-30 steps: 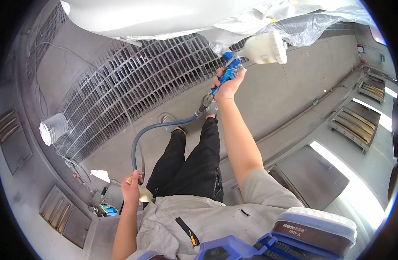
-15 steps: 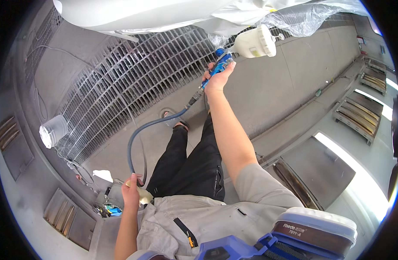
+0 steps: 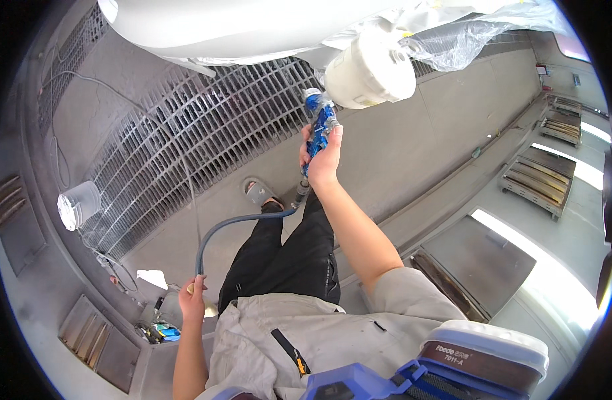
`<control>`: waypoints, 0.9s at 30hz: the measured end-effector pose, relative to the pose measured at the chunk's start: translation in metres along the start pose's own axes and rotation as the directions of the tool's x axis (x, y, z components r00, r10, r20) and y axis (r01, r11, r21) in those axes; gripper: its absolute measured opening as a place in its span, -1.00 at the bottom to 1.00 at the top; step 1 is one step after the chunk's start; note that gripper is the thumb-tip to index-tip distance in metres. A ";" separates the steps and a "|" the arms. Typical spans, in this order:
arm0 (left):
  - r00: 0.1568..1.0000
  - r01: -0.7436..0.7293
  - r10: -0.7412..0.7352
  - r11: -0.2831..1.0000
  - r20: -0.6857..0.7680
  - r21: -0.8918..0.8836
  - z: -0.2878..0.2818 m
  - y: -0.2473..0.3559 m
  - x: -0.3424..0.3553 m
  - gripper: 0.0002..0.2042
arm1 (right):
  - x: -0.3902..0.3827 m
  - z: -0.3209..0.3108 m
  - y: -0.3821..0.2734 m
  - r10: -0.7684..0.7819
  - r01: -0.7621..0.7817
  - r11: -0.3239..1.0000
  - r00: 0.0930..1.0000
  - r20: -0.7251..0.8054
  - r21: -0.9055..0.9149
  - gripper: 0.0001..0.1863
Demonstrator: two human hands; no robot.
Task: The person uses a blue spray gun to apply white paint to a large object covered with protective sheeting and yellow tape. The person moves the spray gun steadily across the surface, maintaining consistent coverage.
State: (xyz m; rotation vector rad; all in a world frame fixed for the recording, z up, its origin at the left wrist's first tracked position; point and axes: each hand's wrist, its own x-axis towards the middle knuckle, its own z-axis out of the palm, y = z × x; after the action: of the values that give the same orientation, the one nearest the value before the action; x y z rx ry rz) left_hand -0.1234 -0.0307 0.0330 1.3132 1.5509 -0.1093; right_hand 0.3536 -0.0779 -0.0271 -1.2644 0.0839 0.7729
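Observation:
My right hand (image 3: 324, 159) is wrapped round the handle of a blue spray gun (image 3: 318, 115), held out in front of me. A white paint cup (image 3: 367, 72) sits on the gun and leans to the right, just under the edge of a white curved panel (image 3: 232, 25). From the bottom of the handle a dark blue air hose (image 3: 234, 220) bends down to my left side. There my left hand (image 3: 192, 301) is closed on the hose. A pale cream object (image 3: 210, 311) shows beside that hand at my hip; its kind is unclear.
Clear plastic sheeting (image 3: 452, 48) hangs off the panel at the right. Metal floor grating (image 3: 166, 143) runs beneath it. A white bucket (image 3: 78, 205) stands at the left, with a thin cable (image 3: 112, 85) on the floor. Wall vents (image 3: 540, 177) line the right side.
My right hand has drawn the spray gun closer and slightly left, and its cup has turned and looks larger. My left hand has moved slightly down and left along with the hose.

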 end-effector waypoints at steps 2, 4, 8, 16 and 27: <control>1.000 0.011 -0.013 0.997 -0.024 -0.076 0.004 0.000 0.001 -0.65 | -0.003 0.005 -0.012 0.058 -0.059 0.998 0.998 -0.027 -0.035 -0.12; 0.999 -0.007 0.002 0.991 -0.037 -0.135 0.005 0.003 0.004 -0.65 | -0.006 0.003 -0.031 0.121 -0.134 0.990 0.968 0.220 0.046 -0.10; 0.998 -0.058 0.057 0.998 -0.019 -0.030 0.001 0.014 0.000 -0.66 | -0.012 0.000 -0.071 0.092 -0.098 0.995 0.969 0.229 0.014 -0.07; 0.992 -0.118 0.126 0.963 0.015 -0.241 0.006 0.030 -0.001 -0.66 | -0.040 0.027 -0.132 -0.109 0.120 0.993 0.931 -0.348 0.012 -0.12; 0.974 -0.227 0.228 0.962 -0.013 -0.151 -0.023 0.040 -0.004 -0.64 | -0.079 0.059 -0.201 -0.004 0.004 1.000 0.992 0.127 -0.003 -0.11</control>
State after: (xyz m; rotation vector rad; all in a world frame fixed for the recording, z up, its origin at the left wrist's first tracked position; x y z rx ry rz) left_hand -0.1084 -0.0026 0.0668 1.3574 1.3654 0.1480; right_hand 0.3870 -0.0813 0.1943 -1.2152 -0.0229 0.8485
